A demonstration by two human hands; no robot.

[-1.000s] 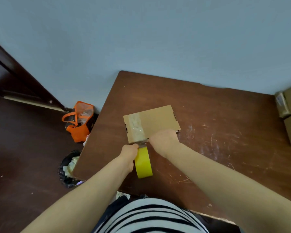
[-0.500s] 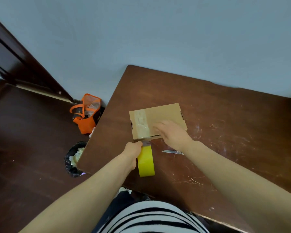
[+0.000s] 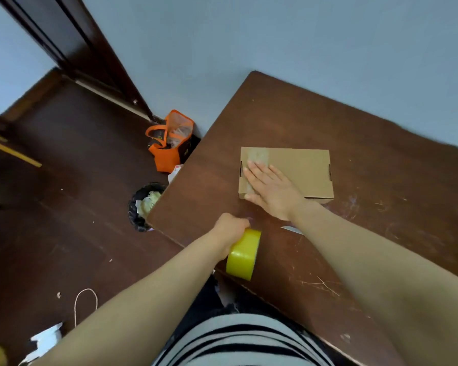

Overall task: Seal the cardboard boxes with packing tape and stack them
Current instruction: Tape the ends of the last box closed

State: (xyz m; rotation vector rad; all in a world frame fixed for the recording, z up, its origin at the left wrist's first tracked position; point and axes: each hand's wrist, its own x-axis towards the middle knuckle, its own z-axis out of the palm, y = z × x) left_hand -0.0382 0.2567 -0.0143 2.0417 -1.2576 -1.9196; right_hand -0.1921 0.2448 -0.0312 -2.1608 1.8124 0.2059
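A flat cardboard box lies on the brown table, with a strip of clear tape across its left end. My right hand lies flat with straight fingers on that taped end, pressing it down. My left hand grips a yellow roll of packing tape near the table's front edge, a short way in front of the box. A small blade-like tool lies on the table, partly hidden under my right forearm.
Left of the table on the dark floor stand an orange bag and a black waste bin with crumpled paper. A dark door frame runs along the left wall. Scraps of paper and a string loop lie on the floor.
My right hand slid left onto the taped end of the box and flattened there. My left hand pulled the tape roll back from the box. The view turned left.
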